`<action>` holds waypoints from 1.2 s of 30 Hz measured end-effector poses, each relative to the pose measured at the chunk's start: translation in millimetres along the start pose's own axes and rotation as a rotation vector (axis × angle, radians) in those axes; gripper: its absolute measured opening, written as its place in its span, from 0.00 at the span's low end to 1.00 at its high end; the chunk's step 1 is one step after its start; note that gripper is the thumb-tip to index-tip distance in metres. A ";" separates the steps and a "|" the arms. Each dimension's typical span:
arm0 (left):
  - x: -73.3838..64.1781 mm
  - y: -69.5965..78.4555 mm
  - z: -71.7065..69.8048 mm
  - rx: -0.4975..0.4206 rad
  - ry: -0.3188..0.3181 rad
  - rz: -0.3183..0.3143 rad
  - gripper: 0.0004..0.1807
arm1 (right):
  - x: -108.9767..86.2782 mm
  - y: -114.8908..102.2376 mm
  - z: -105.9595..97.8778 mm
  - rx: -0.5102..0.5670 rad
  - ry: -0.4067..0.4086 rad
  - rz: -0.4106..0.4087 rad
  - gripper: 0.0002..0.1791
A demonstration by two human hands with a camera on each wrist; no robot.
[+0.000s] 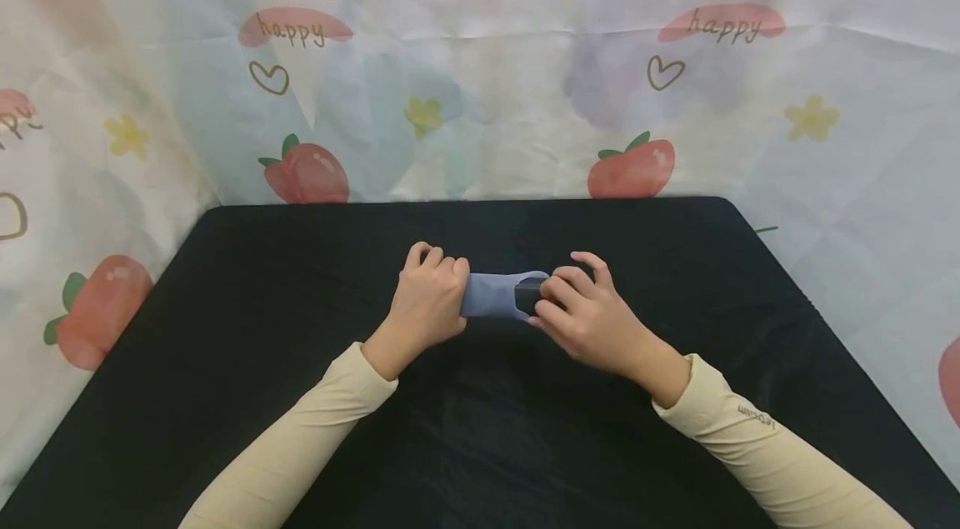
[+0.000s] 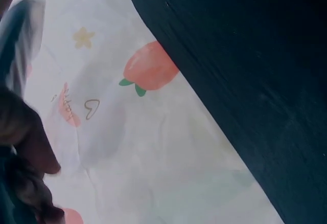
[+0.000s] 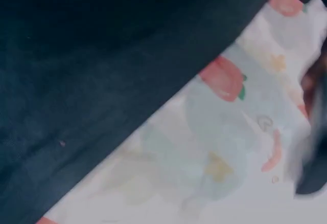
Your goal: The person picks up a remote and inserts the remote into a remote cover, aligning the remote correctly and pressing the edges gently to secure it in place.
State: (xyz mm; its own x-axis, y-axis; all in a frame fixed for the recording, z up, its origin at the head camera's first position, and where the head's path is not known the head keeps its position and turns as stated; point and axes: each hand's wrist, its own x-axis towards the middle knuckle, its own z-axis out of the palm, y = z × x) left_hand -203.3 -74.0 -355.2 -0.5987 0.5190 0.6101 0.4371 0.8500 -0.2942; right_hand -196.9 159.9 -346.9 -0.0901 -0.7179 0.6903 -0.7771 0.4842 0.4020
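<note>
In the head view a blue-grey pouch (image 1: 491,296) of soft-looking material is stretched sideways between the two hands, above the black table. My left hand (image 1: 431,296) grips its left end, fingers curled over it. At the pouch's right-hand opening a black block-like object (image 1: 528,296) shows, partly inside. My right hand (image 1: 588,314) pinches the black object's right end, which its fingers hide, with the little finger lifted away. The left wrist view catches blurred fingers (image 2: 30,137) at its left edge; in the right wrist view, a dark, blurred finger (image 3: 312,83) appears at the right edge.
A black cloth covers the table (image 1: 480,446), whose far edge meets a pale curtain (image 1: 510,96) printed with fruit, hearts and flowers. The curtain also runs along the left and right sides. Cream sleeves (image 1: 307,421) cover both forearms.
</note>
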 end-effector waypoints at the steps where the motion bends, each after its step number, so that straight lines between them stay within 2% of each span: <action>1: -0.6 -0.7 -0.6 -0.004 0.001 0.025 0.17 | 1.3 2.8 -2.3 0.032 0.000 0.022 0.18; 3: -2.3 -2.2 -0.9 -0.015 0.006 0.085 0.17 | 3.1 9.2 -6.3 0.078 -0.020 0.048 0.19; 5: -3.7 -3.7 -1.2 -0.024 0.021 0.142 0.17 | 2.6 15.9 -7.9 0.109 -0.073 0.045 0.13; 10: -4.8 -8.4 -3.2 -0.026 0.047 0.234 0.17 | -1.4 21.7 -2.9 0.145 -0.217 -0.043 0.03; 12: -4.6 -9.9 -4.2 -0.026 0.046 0.251 0.17 | -2.2 20.7 0.2 0.155 -0.237 -0.061 0.07; 14: -4.8 -11.2 -4.7 -0.034 0.046 0.257 0.18 | -2.7 19.8 1.3 0.167 -0.248 -0.060 0.12; 21: -11.3 -13.2 -2.7 -0.102 0.048 0.246 0.16 | -7.3 22.2 -0.7 0.211 -0.222 -0.013 0.18; 28: -15.2 -12.8 1.7 -0.124 0.049 0.222 0.13 | -13.2 25.4 -3.5 0.213 -0.216 0.014 0.23; 32: -15.1 -11.9 -0.7 -0.128 0.038 0.205 0.14 | -11.6 21.8 -3.6 0.213 -0.222 0.036 0.20; 36: -14.6 -10.1 -3.6 -0.117 0.014 0.155 0.15 | -8.8 14.3 -5.9 0.174 -0.209 0.086 0.18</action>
State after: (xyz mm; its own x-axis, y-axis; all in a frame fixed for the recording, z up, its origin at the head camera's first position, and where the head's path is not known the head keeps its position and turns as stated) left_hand -196.5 -90.5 -358.5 -0.5091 0.6407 0.5748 0.5986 0.7434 -0.2984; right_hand -203.6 176.1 -343.7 -0.2724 -0.7744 0.5710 -0.8548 0.4672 0.2259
